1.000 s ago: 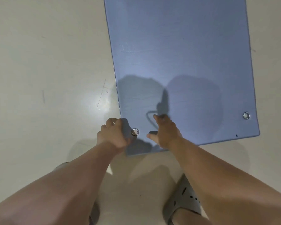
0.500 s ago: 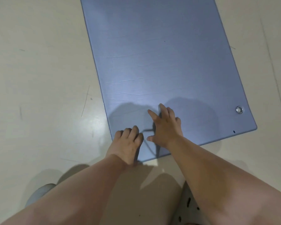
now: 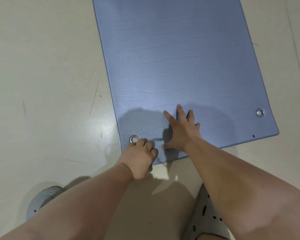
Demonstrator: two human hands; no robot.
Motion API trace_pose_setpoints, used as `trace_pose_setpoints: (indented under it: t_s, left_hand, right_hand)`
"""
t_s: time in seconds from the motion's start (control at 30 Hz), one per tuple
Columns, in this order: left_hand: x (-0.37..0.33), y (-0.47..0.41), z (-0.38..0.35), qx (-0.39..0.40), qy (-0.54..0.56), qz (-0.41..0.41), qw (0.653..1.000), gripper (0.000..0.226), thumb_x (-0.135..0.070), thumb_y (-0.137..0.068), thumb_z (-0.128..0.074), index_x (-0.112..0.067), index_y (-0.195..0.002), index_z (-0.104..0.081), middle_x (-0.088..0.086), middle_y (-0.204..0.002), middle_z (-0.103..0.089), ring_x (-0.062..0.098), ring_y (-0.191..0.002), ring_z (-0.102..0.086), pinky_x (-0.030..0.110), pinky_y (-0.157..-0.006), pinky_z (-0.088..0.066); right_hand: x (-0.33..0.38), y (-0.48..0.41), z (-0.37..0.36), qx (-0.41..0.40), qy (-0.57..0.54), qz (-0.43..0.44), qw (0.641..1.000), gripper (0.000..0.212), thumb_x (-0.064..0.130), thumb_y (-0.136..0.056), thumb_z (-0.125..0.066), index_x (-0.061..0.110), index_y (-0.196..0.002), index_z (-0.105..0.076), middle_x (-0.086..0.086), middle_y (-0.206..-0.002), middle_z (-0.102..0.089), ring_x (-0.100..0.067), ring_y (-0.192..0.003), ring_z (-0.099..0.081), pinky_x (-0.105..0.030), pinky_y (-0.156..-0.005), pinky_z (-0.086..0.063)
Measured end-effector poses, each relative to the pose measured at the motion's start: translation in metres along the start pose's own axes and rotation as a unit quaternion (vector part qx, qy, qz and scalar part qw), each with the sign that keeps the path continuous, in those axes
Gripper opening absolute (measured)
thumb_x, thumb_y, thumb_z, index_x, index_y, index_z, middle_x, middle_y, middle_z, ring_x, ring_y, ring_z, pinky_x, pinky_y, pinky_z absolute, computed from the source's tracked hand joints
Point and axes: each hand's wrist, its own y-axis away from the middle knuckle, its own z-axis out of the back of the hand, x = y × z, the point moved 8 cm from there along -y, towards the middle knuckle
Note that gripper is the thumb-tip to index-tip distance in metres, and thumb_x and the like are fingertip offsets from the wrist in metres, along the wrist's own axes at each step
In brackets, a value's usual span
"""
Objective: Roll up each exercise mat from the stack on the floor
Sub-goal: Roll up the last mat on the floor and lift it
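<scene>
A blue exercise mat (image 3: pixel 180 58) lies flat on the pale floor and runs away from me. It has a metal grommet (image 3: pixel 134 139) at its near left corner and another grommet (image 3: pixel 260 112) at the near right. My left hand (image 3: pixel 139 159) sits at the near left corner beside the grommet, its fingers curled over the mat's near edge. My right hand (image 3: pixel 182 130) lies flat on the mat just right of it, fingers spread and straight. The mat's far end runs out of the frame.
Pale scuffed floor (image 3: pixel 50 84) surrounds the mat on the left, right and near sides. My feet stand close to the near edge, in a grey shoe (image 3: pixel 42 200) on the left and a grey perforated clog (image 3: pixel 204 215) on the right.
My left hand has shifted along the near left corner, uncovering the grommet, and its fingers have curled over the edge. My right hand has spread flat further onto the mat.
</scene>
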Motion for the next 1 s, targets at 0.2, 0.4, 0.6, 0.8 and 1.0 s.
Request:
trace_pose_setpoints:
  t_s: [0.2,0.4,0.6,0.8,1.0]
  left_hand:
    - [0.023,0.028,0.019,-0.106,-0.045,-0.097,0.989,0.021,-0.035,-0.078,-0.066,-0.016,-0.081,-0.076,0.002,-0.077,-0.065,0.024,-0.058,-0.06,0.026,-0.044,-0.045]
    - [0.101,0.063,0.02,-0.003,0.002,0.01,1.0,0.073,-0.045,-0.085,-0.016,-0.014,-0.123,-0.07,0.013,-0.121,-0.068,0.039,-0.092,-0.069,0.042,-0.066,-0.059]
    - [0.191,0.113,0.036,-0.082,0.059,0.231,0.968,0.058,-0.049,-0.073,-0.035,-0.022,-0.106,-0.074,0.009,-0.1,-0.07,0.038,-0.097,-0.065,0.037,-0.071,-0.047]
    - [0.183,0.101,0.018,-0.06,0.009,0.192,0.979,0.064,-0.056,-0.058,-0.057,-0.017,-0.107,-0.071,0.009,-0.096,-0.064,0.037,-0.086,-0.061,0.041,-0.073,-0.051]
    - [0.127,0.053,0.021,0.0,-0.056,0.156,0.986,0.057,-0.038,-0.089,-0.051,-0.013,-0.14,-0.041,0.011,-0.14,-0.04,0.035,-0.124,-0.043,0.044,-0.087,-0.045]
  right_hand:
    - [0.041,-0.008,0.002,-0.021,-0.079,-0.016,0.997,0.118,0.067,-0.076,-0.08,0.044,-0.162,-0.002,-0.002,-0.17,0.022,-0.039,-0.156,0.017,-0.073,-0.118,-0.019]
    - [0.088,0.0,-0.002,-0.035,-0.045,0.089,0.994,0.127,0.096,-0.061,-0.06,0.043,-0.163,-0.007,0.002,-0.171,0.016,-0.029,-0.157,0.019,-0.071,-0.121,-0.008]
    - [0.057,0.006,-0.018,-0.023,0.085,0.081,0.993,0.12,0.058,-0.076,-0.077,0.05,-0.158,0.011,-0.003,-0.167,0.028,-0.037,-0.155,0.02,-0.075,-0.117,-0.012]
    - [0.06,0.006,-0.021,-0.002,0.047,0.071,0.996,0.099,0.026,-0.092,-0.063,0.052,-0.159,0.005,-0.007,-0.166,0.031,-0.044,-0.154,0.024,-0.074,-0.118,-0.013]
    - [0.039,0.018,-0.022,-0.041,-0.025,-0.025,0.999,0.098,0.018,-0.09,-0.059,0.045,-0.161,0.003,-0.015,-0.169,0.023,-0.045,-0.156,0.012,-0.073,-0.119,-0.015]
